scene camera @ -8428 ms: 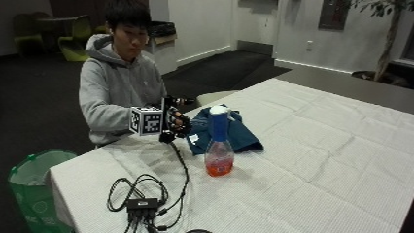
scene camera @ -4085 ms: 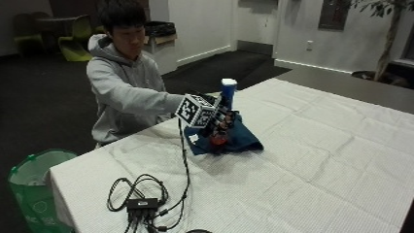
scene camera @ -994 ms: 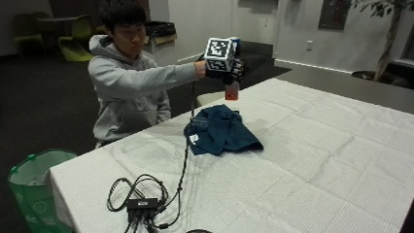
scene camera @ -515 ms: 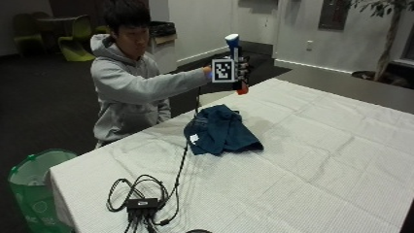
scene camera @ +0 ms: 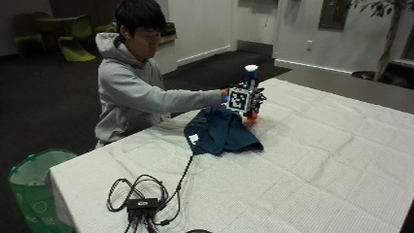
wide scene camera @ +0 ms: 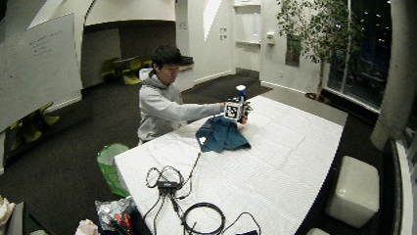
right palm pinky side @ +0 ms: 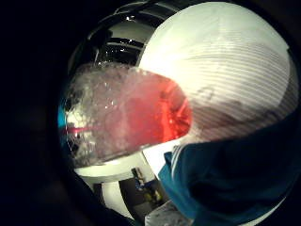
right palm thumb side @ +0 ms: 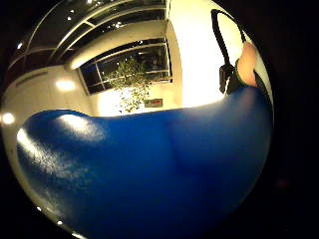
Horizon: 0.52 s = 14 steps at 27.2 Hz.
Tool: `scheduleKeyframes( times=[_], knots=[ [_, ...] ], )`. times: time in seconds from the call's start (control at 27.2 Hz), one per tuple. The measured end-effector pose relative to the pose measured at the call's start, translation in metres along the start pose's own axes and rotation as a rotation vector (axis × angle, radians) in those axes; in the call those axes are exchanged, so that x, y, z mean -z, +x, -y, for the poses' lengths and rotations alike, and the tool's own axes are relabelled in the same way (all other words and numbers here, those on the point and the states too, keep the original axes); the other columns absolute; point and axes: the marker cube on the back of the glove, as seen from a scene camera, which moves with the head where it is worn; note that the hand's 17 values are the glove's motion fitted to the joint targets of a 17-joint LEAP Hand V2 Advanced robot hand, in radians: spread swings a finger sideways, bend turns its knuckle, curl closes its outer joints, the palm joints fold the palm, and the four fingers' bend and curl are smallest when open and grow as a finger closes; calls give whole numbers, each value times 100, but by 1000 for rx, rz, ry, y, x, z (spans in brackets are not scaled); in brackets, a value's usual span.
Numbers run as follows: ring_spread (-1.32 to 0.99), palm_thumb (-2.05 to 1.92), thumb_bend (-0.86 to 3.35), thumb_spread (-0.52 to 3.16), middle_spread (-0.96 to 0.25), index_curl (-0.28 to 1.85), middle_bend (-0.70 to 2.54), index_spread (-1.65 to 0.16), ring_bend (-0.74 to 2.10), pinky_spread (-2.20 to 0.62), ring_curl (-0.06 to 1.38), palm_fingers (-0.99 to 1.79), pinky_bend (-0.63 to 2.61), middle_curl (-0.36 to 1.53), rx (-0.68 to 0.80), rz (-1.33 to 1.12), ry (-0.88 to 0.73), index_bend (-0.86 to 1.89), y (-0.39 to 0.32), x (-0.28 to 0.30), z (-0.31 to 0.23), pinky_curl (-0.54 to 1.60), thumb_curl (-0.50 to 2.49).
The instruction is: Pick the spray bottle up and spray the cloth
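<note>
Standing upright at frame centre, the spray bottle (scene camera: 250, 92) is gripped by the gloved right hand (scene camera: 253, 101), with the blue cloth (scene camera: 220, 131) lying just lower left on the worktop (scene camera: 310, 170).

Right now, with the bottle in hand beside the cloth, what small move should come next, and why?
Probably turn the nozzle toward the cloth and squeeze the trigger. The gloved right hand holds the spray bottle upright, its base just above the table, at the far edge of the crumpled blue cloth. The cloth shows close under the palm, so little travel seems needed.
</note>
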Motion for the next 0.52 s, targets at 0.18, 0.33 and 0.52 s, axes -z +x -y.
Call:
scheduleKeyframes(
  times=[0.18, 0.33, 0.52],
  knots=[
    [-24, 108, -3, 25, -16, 53, 21, -23, 25, -18, 46, 106, 16, 50, -12, -37, 46, 20, 13, -5, 15, 32, 74],
    [-24, 107, -3, 25, -16, 54, 20, -23, 24, -18, 46, 106, 16, 50, -27, -41, 52, 20, 17, -9, 20, 32, 74],
    [-24, 107, -3, 25, -17, 54, 20, -23, 24, -17, 47, 106, 15, 51, -38, -22, 90, 19, 24, -8, 28, 32, 74]
  ],
)
